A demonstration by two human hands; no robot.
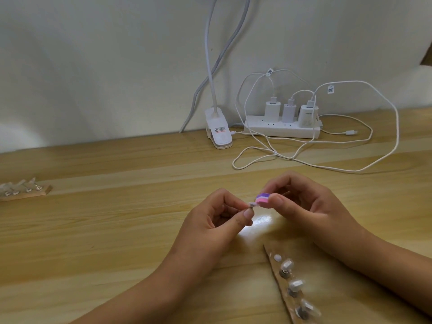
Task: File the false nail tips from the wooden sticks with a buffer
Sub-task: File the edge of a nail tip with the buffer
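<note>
My left hand (218, 217) pinches a small clear false nail tip (252, 204) on its little mount between thumb and fingers. My right hand (301, 202) grips a pink and purple buffer block (333, 199)... no second view exists, so the buffer block sits at the middle of the head view, its end touching the nail tip. A wooden stick (284, 291) with several clear nail tips lies near the front, below my right wrist. A second wooden stick (25, 194) with nail tips lies at the far left.
A white power strip (280, 130) with three chargers stands at the back by the wall, its white cables (327, 164) looping over the wooden table (117, 230). A white clip lamp base (218, 130) stands left of the strip.
</note>
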